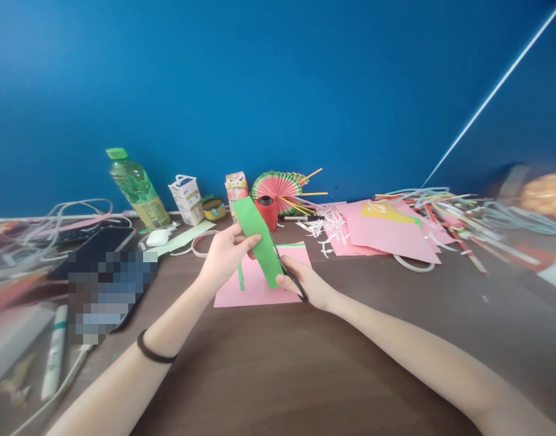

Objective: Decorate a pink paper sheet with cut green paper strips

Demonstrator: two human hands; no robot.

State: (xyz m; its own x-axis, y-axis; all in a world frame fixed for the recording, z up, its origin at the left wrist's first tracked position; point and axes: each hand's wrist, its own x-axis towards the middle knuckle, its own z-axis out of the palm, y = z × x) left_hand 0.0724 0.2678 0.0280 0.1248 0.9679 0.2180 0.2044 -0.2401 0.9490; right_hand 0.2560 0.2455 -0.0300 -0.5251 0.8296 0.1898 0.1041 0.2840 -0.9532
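Observation:
My left hand (230, 251) pinches a strip of green paper (258, 242) between thumb and fingers, holding it up and tilted. Black-handled scissors (297, 284) are in my right hand (307, 283), whose fingers wrap round the handle. The scissor blades lie along the right edge of the green paper and are mostly hidden by it. Beneath both hands a pink sheet of paper (232, 298) rests on the table. A thin green strip (241, 278) lies on that sheet, left of the paper I hold.
Behind stand a red cylinder (269, 215), a watermelon-patterned paper fan (278, 184), a small carton (187, 200) and a green-capped bottle (139, 191). Pink sheets (389, 233) and white paper scraps (312, 227) lie to the right. A phone (109, 297) and a marker (55, 354) are at left.

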